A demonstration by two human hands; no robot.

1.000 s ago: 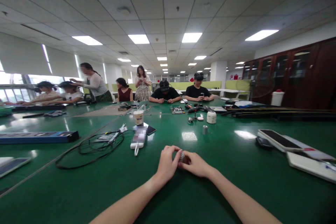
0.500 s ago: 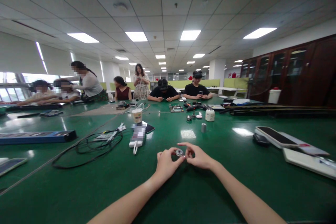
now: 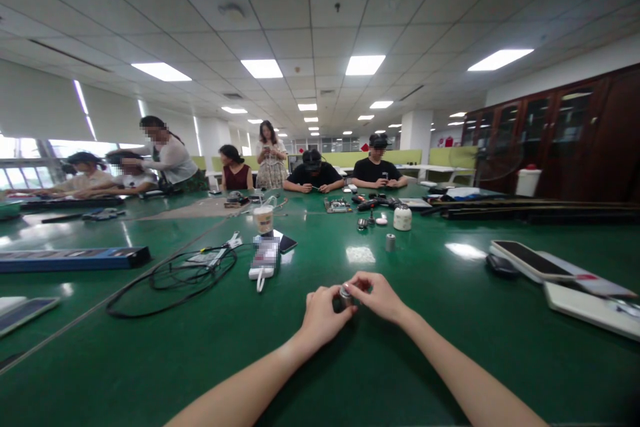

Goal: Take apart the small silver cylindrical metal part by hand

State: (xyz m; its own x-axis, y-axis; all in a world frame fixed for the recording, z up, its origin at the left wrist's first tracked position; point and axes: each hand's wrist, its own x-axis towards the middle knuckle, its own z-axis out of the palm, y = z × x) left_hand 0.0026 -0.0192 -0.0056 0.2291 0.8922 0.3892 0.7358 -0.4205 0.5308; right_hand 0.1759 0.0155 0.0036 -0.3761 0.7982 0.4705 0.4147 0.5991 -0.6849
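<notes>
My left hand (image 3: 324, 313) grips a small silver metal cylinder (image 3: 345, 296) between thumb and fingers, just above the green table. It stands roughly upright, and the fingers cover much of its side. From the right, my right hand (image 3: 376, 293) closes its thumb and fingertips on the cylinder's top end. Whether a separate small part sits under those fingertips I cannot tell. A similar grey metal cylinder (image 3: 390, 242) stands on the table beyond my right hand.
Past it are a white rounded container (image 3: 403, 218), small metal parts (image 3: 363, 223) and a circuit board (image 3: 338, 205). On the left lie a black cable (image 3: 173, 313), a white power bank (image 3: 263, 270) and a drink cup (image 3: 263, 220). Phones (image 3: 530, 260) lie right. Several people sit opposite.
The cylinder in my left hand has turned from showing its round end to standing upright. My right hand's outstretched index finger has bent down, and its fingertips now close on the top.
</notes>
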